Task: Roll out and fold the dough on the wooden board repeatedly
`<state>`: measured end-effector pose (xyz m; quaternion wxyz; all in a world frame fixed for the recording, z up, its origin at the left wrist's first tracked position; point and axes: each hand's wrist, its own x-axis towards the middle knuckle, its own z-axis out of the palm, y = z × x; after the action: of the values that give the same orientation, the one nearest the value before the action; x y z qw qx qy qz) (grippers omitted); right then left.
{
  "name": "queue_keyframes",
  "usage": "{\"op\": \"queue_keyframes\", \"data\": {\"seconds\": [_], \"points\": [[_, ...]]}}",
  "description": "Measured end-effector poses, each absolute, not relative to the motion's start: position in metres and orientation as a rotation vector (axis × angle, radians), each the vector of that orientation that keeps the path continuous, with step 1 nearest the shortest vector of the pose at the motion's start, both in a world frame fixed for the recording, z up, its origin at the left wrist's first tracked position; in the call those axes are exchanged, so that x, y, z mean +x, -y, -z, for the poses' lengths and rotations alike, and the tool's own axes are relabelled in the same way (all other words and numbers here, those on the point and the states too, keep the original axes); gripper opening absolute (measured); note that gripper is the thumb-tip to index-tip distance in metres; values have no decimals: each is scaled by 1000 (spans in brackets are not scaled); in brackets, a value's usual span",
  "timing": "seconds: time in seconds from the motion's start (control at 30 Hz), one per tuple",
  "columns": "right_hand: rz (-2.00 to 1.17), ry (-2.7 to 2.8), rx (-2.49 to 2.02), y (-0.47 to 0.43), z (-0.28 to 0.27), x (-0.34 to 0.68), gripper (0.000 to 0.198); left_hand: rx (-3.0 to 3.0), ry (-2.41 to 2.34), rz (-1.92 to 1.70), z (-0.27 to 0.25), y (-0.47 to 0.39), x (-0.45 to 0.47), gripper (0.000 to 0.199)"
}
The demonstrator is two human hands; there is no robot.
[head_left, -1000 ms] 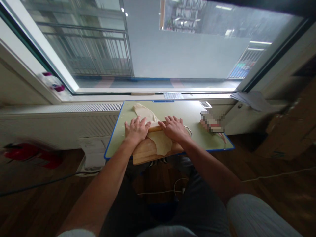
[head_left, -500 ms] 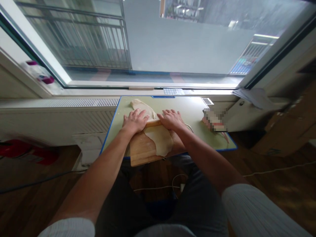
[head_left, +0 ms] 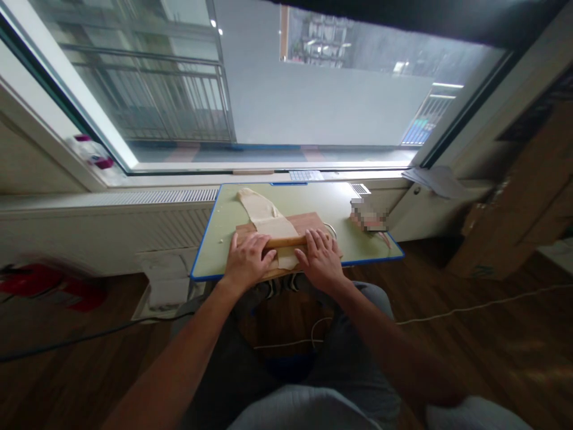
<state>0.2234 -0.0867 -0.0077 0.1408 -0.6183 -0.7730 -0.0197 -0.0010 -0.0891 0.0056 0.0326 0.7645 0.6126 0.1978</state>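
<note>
My left hand point(head_left: 248, 257) grips one end of a wooden rolling pin point(head_left: 286, 242). On its other end rests my right hand point(head_left: 322, 257), fingers curled over the top. The pin lies across a sheet of pale dough point(head_left: 264, 215), pressing on it. Beyond the pin the dough stretches over the far edge of a wooden board point(head_left: 311, 220) and onto the table; a shorter part shows on the near side, between my hands. The board lies at the front edge of a light green folding table point(head_left: 331, 197) with a blue rim.
A pixelated item point(head_left: 369, 216) sits at the table's right side. Behind are a radiator point(head_left: 156, 196) and a window. A bottle point(head_left: 94, 152) stands on the sill at left, a red fire extinguisher point(head_left: 49, 283) on the floor. Cardboard boxes point(head_left: 505, 203) are at right.
Both hands and the rolling pin have come toward me over the dough. More dough shows beyond the pin and less on the near side. The camera view has shifted slightly.
</note>
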Motion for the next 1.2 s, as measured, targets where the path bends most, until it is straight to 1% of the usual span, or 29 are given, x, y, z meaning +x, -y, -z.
{"op": "queue_keyframes", "data": {"seconds": [0.17, 0.3, 0.37, 0.53, 0.67, 0.8, 1.07, 1.2], "points": [[2, 2137, -1765, 114, 7, 231, 57, 2316, -1841, -654, -11, 103, 7, 35], [-81, 2046, -1794, 99, -9, 226, 44, 2296, -1821, -759, -7, 105, 10, 37], [-88, 2044, -1817, 87, -14, 222, 41, 2287, -1821, -806, -4, 106, 10, 38], [-14, 2129, -1820, 75, -5, 214, 51, 2301, -1867, -795, 0, 113, 13, 39], [36, 2091, -1818, 89, 8, 215, 58, 2343, -1883, -710, 1, 125, 20, 47], [39, 2065, -1799, 112, 17, 220, 57, 2340, -1892, -766, 6, 144, 23, 49], [185, 1985, -1602, 144, 42, 226, 57, 2391, -1850, -1024, 22, 168, 25, 43], [157, 1999, -1646, 125, 38, 224, 57, 2422, -1847, -920, 17, 152, 24, 47]]}}
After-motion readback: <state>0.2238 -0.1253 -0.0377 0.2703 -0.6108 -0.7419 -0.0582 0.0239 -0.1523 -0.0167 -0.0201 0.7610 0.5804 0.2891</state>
